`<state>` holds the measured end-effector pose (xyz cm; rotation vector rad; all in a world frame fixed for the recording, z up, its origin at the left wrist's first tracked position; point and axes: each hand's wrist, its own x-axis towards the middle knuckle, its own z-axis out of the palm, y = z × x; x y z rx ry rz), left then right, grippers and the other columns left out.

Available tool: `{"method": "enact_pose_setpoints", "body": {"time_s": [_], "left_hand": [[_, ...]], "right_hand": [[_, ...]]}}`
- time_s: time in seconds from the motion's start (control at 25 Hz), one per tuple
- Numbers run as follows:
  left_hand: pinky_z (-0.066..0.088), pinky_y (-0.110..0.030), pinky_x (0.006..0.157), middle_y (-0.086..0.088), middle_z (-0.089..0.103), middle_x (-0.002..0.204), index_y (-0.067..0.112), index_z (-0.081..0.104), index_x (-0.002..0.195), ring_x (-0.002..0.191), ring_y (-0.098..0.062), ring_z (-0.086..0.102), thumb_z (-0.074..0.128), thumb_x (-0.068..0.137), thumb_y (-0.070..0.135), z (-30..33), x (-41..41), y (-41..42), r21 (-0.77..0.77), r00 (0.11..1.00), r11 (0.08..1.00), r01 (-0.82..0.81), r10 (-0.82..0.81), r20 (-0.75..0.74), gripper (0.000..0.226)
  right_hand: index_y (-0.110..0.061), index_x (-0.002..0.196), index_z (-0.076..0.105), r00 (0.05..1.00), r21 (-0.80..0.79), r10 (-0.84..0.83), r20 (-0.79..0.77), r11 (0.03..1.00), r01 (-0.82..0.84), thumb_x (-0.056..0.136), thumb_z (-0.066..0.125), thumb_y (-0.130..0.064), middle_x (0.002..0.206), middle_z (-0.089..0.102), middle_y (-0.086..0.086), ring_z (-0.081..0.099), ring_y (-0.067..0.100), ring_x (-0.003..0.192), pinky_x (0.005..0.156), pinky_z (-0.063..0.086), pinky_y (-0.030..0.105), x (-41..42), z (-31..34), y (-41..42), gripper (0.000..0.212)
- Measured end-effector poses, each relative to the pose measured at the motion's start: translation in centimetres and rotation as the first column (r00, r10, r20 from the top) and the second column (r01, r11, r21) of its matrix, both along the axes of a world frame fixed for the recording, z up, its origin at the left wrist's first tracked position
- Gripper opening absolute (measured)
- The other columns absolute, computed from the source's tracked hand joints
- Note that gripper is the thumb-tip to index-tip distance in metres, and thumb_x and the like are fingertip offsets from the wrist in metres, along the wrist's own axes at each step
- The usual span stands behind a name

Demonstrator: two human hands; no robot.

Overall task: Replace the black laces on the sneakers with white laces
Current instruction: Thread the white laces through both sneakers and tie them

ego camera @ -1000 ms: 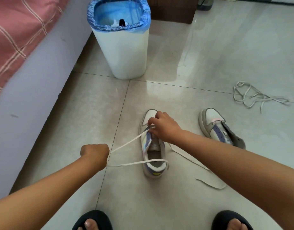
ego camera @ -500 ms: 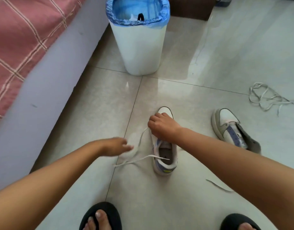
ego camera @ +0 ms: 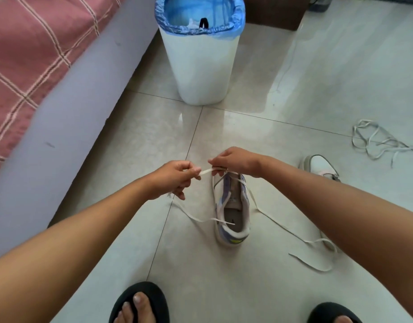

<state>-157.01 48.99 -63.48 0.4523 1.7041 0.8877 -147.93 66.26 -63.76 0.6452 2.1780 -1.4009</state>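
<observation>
Left hand and right hand pinching one white lace, above sneaker on tiled floor

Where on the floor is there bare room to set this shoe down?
Bare tile lies between the bed base and the sneaker, and between the bin and the loose laces. Right of the sneaker, the white lace trails.

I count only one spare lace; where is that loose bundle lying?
In the head view, the loose lace lies tangled on the floor tiles at far right, just beyond the second sneaker.
</observation>
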Motion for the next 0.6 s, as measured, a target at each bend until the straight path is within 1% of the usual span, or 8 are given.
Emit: {"method": "enact_pose_setpoints", "body": {"time_s": [0.04, 0.12, 0.24, 0.32, 0.4, 0.48, 0.52, 0.6], "left_hand": [[0.053, -0.025, 0.052, -0.002, 0.039, 0.057, 0.007, 0.059, 0.086, 0.044, -0.01, 0.04, 0.049, 0.097, 0.029, 0.2, -0.1, -0.3, 0.004, 1.0, 1.0, -0.002, 0.002, 0.008, 0.026], [0.056, -0.028, 0.058, -0.003, 0.047, 0.057, 0.006, 0.058, 0.08, 0.046, -0.012, 0.048, 0.048, 0.097, 0.032, 0.4, -0.3, -0.6, 0.003, 0.999, 1.0, -0.011, 0.011, 0.031, 0.032], [0.054, -0.027, 0.059, -0.002, 0.049, 0.056, 0.006, 0.059, 0.078, 0.05, -0.014, 0.05, 0.048, 0.096, 0.031, 0.8, -0.9, -1.2, 0.003, 0.997, 1.0, -0.011, 0.011, 0.08, 0.033], [0.052, -0.027, 0.059, -0.001, 0.047, 0.056, 0.006, 0.062, 0.081, 0.049, -0.013, 0.049, 0.052, 0.093, 0.029, 0.9, -1.7, -2.2, -0.011, 0.991, 1.0, 0.0, 0.001, 0.13, 0.028], [0.051, -0.028, 0.059, -0.001, 0.046, 0.056, 0.008, 0.065, 0.08, 0.048, -0.013, 0.048, 0.066, 0.078, 0.038, 0.7, -2.8, -3.8, -0.044, 0.978, 0.999, -0.004, 0.013, 0.21, 0.03], [0.052, -0.027, 0.058, -0.001, 0.048, 0.057, 0.01, 0.067, 0.078, 0.049, -0.013, 0.048, 0.081, 0.056, 0.05, 0.4, -3.9, -5.9, -0.099, 0.966, 0.995, -0.009, 0.034, 0.256, 0.048], [0.053, -0.027, 0.06, -0.001, 0.048, 0.058, 0.01, 0.067, 0.079, 0.05, -0.013, 0.049, 0.083, 0.054, 0.052, 0.2, -4.5, -7.0, -0.135, 0.966, 0.991, -0.019, 0.054, 0.254, 0.051], [0.053, -0.03, 0.067, -0.003, 0.047, 0.062, 0.009, 0.064, 0.081, 0.053, -0.014, 0.05, 0.072, 0.075, 0.041, -0.3, -5.4, -8.8, -0.197, 0.968, 0.978, -0.066, 0.11, 0.224, 0.033]], "right_hand": [[-0.022, 0.073, 0.072, 1.0, -0.013, 0.013, 0.006, 1.0, -0.013, 0.093, 0.053, -0.04, 0.066, 0.062, -0.006, 0.051, 0.01, 0.07, 0.071, 0.038, 0.024, -0.2, 0.0, 0.1, 0.032], [-0.023, 0.081, 0.074, 0.999, -0.054, 0.038, 0.013, 0.998, -0.037, 0.091, 0.056, -0.043, 0.072, 0.063, -0.003, 0.052, 0.012, 0.075, 0.075, 0.04, 0.028, -0.5, 0.2, 0.1, 0.029], [-0.019, 0.075, 0.071, 0.999, -0.126, 0.047, -0.007, 0.991, -0.048, 0.089, 0.061, -0.038, 0.067, 0.056, -0.002, 0.046, 0.012, 0.065, 0.064, 0.037, 0.024, -0.8, 0.7, 0.4, 0.025], [-0.013, 0.07, 0.065, 1.0, -0.176, -0.002, -0.002, 0.984, 0.002, 0.091, 0.06, -0.031, 0.064, 0.05, 0.0, 0.043, 0.011, 0.06, 0.061, 0.036, 0.023, -0.6, 0.5, 1.2, 0.028], [-0.009, 0.069, 0.057, 0.996, -0.24, -0.084, 0.032, 0.967, 0.09, 0.095, 0.054, -0.026, 0.065, 0.047, 0.002, 0.041, 0.012, 0.059, 0.062, 0.036, 0.024, -0.4, 0.1, 2.0, 0.031], [-0.007, 0.072, 0.052, 0.975, -0.319, -0.21, 0.07, 0.922, 0.222, 0.098, 0.048, -0.022, 0.066, 0.044, 0.004, 0.04, 0.013, 0.06, 0.062, 0.035, 0.024, 0.0, -0.4, 2.8, 0.03], [-0.008, 0.073, 0.051, 0.95, -0.365, -0.297, 0.095, 0.878, 0.311, 0.099, 0.046, -0.021, 0.066, 0.044, 0.004, 0.039, 0.013, 0.06, 0.062, 0.035, 0.024, 0.2, -0.6, 3.3, 0.03], [-0.01, 0.073, 0.048, 0.865, -0.436, -0.477, 0.154, 0.753, 0.493, 0.101, 0.042, -0.023, 0.066, 0.043, 0.004, 0.039, 0.013, 0.061, 0.064, 0.036, 0.024, 0.5, -1.0, 4.5, 0.031]]}}
